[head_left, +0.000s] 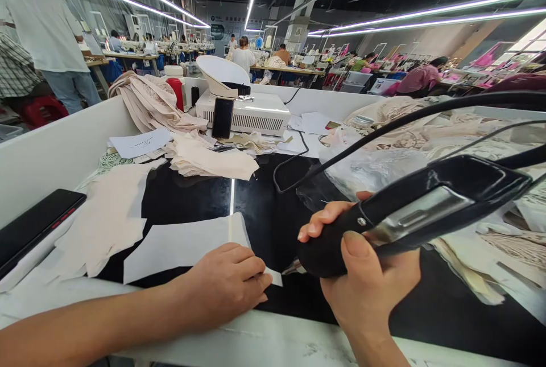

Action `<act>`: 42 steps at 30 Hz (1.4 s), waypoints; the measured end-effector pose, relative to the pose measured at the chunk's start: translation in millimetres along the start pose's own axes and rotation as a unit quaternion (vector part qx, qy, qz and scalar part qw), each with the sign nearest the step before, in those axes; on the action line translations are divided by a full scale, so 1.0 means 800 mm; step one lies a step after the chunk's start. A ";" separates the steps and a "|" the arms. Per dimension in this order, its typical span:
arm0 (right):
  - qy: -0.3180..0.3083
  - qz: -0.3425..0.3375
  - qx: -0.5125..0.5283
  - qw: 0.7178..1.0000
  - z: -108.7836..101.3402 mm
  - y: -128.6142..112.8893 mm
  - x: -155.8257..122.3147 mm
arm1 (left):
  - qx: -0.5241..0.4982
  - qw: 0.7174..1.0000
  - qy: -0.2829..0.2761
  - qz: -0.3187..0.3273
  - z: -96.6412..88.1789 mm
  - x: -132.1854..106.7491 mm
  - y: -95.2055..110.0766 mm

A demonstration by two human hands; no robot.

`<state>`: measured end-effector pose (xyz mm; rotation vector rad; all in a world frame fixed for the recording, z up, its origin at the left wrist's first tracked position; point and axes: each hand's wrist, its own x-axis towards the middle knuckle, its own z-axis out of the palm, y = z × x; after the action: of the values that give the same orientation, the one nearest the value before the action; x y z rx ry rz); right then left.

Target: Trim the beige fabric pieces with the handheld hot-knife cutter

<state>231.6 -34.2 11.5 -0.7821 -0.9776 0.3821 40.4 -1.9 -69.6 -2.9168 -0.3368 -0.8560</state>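
Note:
My right hand [367, 287] is wrapped round a black corded handheld tool [328, 250], its thumb lying along the near side. The tool's pointed metal tip [294, 267] faces left, close to the right end of a pale, curved fabric piece [183, 244]. That piece lies flat on the black work surface [273, 202]. My left hand [234, 279] presses on its right end with the fingers bent and close together. The fingertips hide part of the fabric edge. Whether the tip touches the fabric, I cannot tell.
Cut fabric pieces [102, 213] are stacked at left beside a black phone [38, 225]. Another fabric stack [213, 159] lies farther back, before a white vented box [247, 114]. The tool's black cable [384, 125] arches over plastic bags [371, 168] and fabric heaps at right.

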 end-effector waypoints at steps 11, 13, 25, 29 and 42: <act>-0.006 0.002 -0.003 1.000 -0.001 0.000 0.000 | -0.004 1.000 0.001 -0.002 0.000 0.002 0.004; -0.008 -0.002 -0.003 1.000 -0.001 0.001 0.000 | -0.007 1.000 -0.002 -0.004 0.000 0.002 0.004; 0.011 -0.009 0.017 1.000 0.003 -0.002 -0.002 | -0.011 1.000 -0.013 -0.008 -0.002 0.001 0.000; 0.005 0.000 0.018 1.000 0.002 0.000 -0.001 | -0.005 1.000 -0.024 -0.005 -0.002 0.001 0.001; 0.007 -0.003 0.032 0.999 -0.001 -0.002 -0.006 | -0.004 0.999 -0.044 -0.005 -0.002 -0.001 0.001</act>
<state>230.2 -38.5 9.9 -0.7228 -0.9501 0.4015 39.2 -2.9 -68.6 -2.9695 -0.3546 -0.7325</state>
